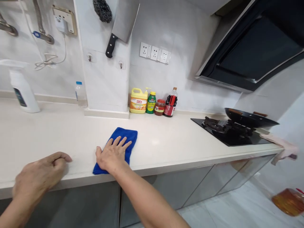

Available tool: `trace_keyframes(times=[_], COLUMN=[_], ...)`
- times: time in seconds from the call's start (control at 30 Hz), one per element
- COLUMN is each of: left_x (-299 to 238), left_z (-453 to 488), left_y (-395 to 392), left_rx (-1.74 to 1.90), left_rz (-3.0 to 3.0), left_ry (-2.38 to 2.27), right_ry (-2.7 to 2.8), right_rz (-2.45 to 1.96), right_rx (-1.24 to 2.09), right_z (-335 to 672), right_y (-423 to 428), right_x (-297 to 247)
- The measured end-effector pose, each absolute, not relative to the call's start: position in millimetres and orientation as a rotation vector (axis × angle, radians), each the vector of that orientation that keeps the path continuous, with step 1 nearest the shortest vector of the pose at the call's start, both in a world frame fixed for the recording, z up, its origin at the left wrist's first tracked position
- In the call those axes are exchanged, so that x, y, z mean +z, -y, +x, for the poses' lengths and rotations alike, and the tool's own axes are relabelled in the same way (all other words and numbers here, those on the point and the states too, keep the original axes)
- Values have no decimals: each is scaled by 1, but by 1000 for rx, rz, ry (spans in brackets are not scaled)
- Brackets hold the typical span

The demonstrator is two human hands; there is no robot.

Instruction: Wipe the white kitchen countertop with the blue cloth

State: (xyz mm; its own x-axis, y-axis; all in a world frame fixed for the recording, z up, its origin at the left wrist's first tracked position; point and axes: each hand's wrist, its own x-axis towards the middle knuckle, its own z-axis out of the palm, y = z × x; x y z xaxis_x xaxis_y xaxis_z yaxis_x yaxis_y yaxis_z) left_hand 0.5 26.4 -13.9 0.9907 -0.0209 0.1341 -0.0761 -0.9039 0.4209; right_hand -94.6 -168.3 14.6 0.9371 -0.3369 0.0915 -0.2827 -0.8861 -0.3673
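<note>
We see a pale countertop (59, 133) running left to right, its near edge just under our wrists. Our left hand (40, 177) rests curled at that edge, holding nothing. Our right hand (112, 154) lies spread flat on a blue cloth (123, 136) near the edge, with open counter on both sides. Far right sits a black hob (228, 134). At the far wall, a yellow bottle (138, 101) reads "立白".

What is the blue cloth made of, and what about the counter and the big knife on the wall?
The blue cloth under the right hand looks like soft, fuzzy microfibre: matte and limp. The countertop seems polished stone or a stone-like composite, pale and faintly shiny. The cleaver looks like dull grey steel with a black handle, probably plastic.
</note>
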Motion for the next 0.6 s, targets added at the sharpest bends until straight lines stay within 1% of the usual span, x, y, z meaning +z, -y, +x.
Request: trace_keyframes(times=[0.1,0.2,0.37,0.6], left_x=[2,5,7,12], left_z=[-18,-22,-25,-39], left_y=[-22,-23,-22,-18], left_rx=[197,227,280,287], left_rz=[2699,2693,2689,2663], left_ry=[124,166,199,230], right_ry=[-357,-241,-163,-139], right_rz=[-2726,-2723,-2744,-2863], right_rx=[-220,-200,-222,-162], right_z=[-100,-114,-150,-215], right_y=[177,200,257,339], right_x=[15,13,8,0])
